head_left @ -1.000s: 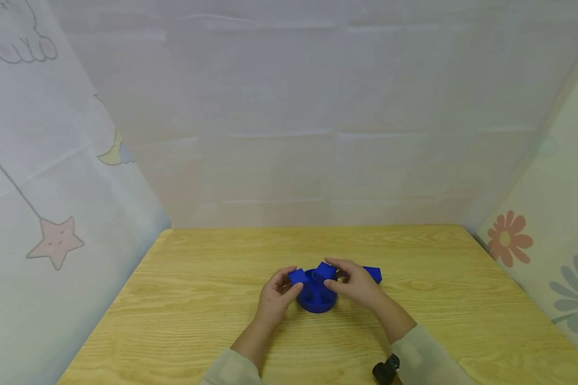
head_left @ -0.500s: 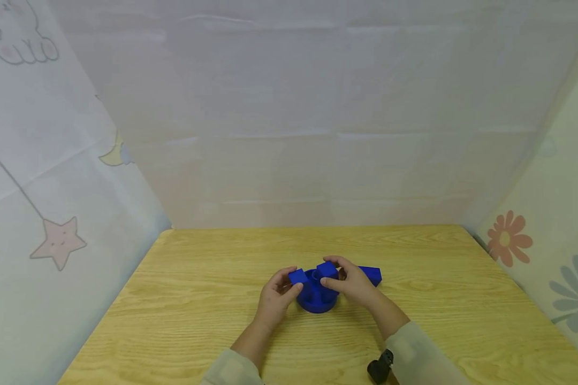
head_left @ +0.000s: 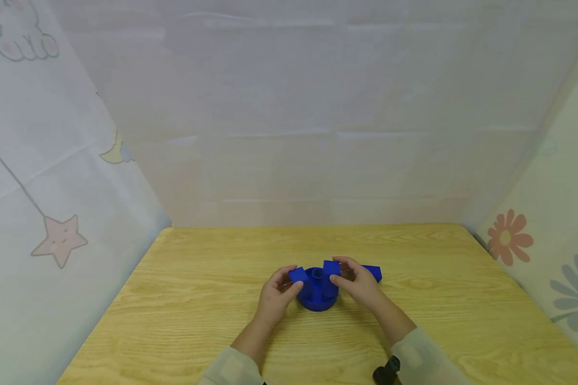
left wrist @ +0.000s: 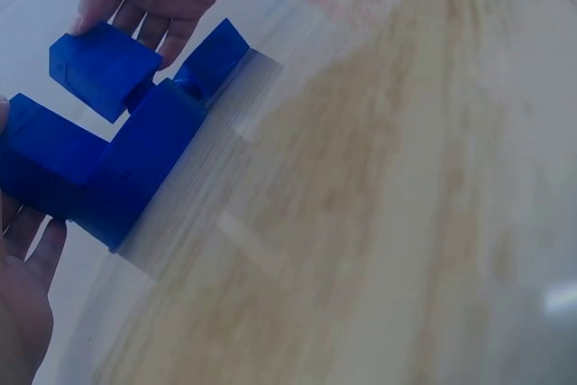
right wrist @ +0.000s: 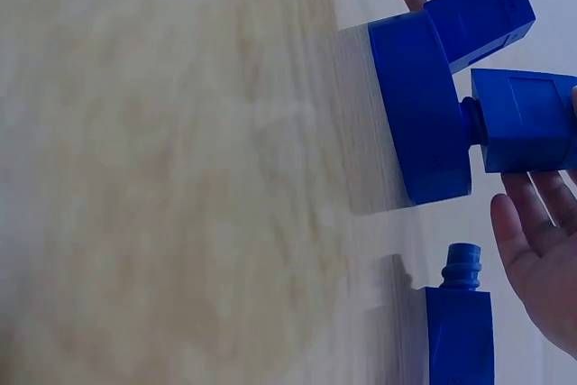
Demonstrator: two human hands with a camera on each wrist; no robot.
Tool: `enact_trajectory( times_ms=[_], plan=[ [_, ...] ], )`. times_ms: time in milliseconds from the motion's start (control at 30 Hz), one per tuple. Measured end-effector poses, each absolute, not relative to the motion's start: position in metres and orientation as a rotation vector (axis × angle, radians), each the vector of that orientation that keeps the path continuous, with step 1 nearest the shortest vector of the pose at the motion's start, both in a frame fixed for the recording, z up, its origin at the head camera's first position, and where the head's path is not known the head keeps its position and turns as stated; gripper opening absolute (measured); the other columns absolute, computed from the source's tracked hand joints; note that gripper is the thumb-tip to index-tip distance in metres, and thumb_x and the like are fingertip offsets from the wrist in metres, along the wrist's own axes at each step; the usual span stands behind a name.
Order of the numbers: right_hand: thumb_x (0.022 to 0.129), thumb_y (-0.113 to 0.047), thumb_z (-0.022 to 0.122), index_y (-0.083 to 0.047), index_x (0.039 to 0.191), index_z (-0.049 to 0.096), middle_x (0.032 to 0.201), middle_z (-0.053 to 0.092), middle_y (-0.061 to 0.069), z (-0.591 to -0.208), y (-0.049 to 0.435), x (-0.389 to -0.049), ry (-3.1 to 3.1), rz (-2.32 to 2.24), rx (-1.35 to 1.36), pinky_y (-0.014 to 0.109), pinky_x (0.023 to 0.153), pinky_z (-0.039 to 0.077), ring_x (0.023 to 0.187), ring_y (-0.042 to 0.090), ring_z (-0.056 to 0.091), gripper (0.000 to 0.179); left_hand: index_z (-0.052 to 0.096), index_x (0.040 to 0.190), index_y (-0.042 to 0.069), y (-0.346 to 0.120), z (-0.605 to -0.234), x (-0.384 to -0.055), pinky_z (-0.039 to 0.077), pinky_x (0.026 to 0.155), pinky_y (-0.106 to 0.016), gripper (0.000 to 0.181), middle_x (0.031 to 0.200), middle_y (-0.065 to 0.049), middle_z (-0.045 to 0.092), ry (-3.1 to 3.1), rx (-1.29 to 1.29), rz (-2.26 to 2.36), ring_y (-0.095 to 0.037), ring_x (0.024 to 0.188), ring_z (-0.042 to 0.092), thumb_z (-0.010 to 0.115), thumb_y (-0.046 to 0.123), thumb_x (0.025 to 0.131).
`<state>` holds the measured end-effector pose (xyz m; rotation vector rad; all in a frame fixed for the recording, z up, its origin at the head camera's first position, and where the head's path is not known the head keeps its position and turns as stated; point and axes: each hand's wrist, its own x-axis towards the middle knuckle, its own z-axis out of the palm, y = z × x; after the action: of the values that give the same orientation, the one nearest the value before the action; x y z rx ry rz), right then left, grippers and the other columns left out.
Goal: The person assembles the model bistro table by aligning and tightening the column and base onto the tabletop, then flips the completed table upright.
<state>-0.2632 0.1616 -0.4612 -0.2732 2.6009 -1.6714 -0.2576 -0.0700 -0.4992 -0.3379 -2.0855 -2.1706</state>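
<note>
A round blue base [head_left: 317, 305] with a ring-shaped hub stands on the table between my hands. My left hand [head_left: 273, 297] grips a blue block [head_left: 298, 275] at the base's left side, thumb on the near face and fingers behind. With thumb and fingers, my right hand [head_left: 361, 284] holds a second blue block [right wrist: 523, 119] upright at the right side. That block's ribbed peg [right wrist: 471, 122] points at the base, and part of it shows between block and base. The left block's lower end sits right against the base, its peg hidden.
Another blue block [head_left: 373, 273] lies on its side on the wooden table [head_left: 197, 299], just right of the right hand; its ribbed peg [right wrist: 462, 266] shows in the right wrist view. A black watch-like device [head_left: 387, 370] is on the right wrist. Printed cloth walls surround the table.
The right block has turned and now stands straighter, having shifted left and then back right with the right hand. The left hand and its block stay in place.
</note>
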Motion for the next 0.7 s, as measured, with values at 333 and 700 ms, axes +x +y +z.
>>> enact_trajectory(
  times_ms=[333, 700],
  plan=[
    [0.097, -0.019, 0.060, -0.011, 0.141, 0.050, 0.123, 0.058, 0.015, -0.462, 0.172, -0.253, 2.548, -1.748, -0.416, 0.036, 0.085, 0.054, 0.103, 0.021, 0.059, 0.045, 0.061, 0.127, 0.003, -0.070, -0.498, -0.258, 0.051, 0.091, -0.017, 0.042, 0.118, -0.020, 0.065, -2.093, -0.318, -2.176, -0.009, 0.102, 0.062, 0.072, 0.005, 0.087],
    [0.094, -0.025, 0.066, -0.017, 0.148, 0.043, 0.098, 0.052, 0.005, -0.462, 0.172, -0.255, 2.529, -1.698, -0.388, 0.024, 0.062, 0.041, 0.079, 0.015, 0.046, 0.059, 0.059, 0.129, -0.001, -0.070, -0.499, -0.258, 0.051, 0.091, -0.017, 0.043, 0.118, -0.019, 0.065, -2.096, -0.334, -2.175, -0.008, 0.103, 0.063, 0.071, 0.005, 0.088]
  ],
)
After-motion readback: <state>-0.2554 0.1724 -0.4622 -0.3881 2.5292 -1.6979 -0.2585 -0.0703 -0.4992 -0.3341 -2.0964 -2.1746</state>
